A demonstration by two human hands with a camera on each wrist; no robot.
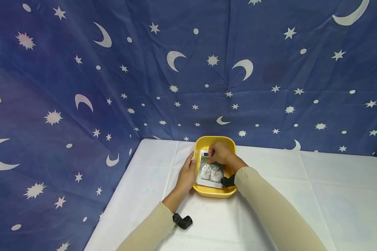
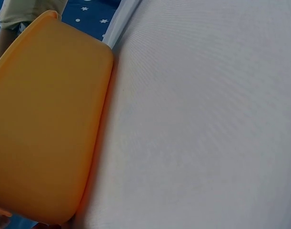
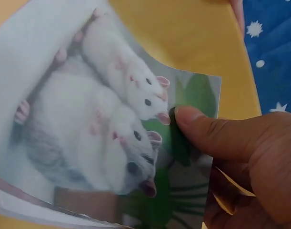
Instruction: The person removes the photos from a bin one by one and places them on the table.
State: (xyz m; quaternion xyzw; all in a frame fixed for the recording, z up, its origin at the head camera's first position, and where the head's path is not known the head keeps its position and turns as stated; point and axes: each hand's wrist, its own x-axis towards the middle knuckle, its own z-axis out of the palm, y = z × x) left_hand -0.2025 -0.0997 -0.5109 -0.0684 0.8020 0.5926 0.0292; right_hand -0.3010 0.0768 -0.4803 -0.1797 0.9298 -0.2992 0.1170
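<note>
Inside a yellow plastic tub (image 1: 215,194), my right hand (image 1: 221,153) pinches a photo print (image 3: 107,95) of two white and grey hamsters against green leaves. In the right wrist view, the thumb (image 3: 207,131) presses on the picture's face near one edge, with the other fingers beneath it. The print bends upward, and white-edged sheets (image 3: 35,210) show below it. My left hand (image 1: 186,174) holds the tub's left side, thumb at the rim and fingers along the outer wall. The left wrist view shows mostly the tub's outer wall (image 2: 50,119); that hand's fingers are largely hidden.
The tub stands on a white-clothed table (image 1: 301,195) near its back edge. A blue curtain (image 1: 207,69) with moons and stars hangs behind and to the left. Both forearms wear beige sleeves (image 1: 270,205) and black wrist cameras (image 1: 183,221).
</note>
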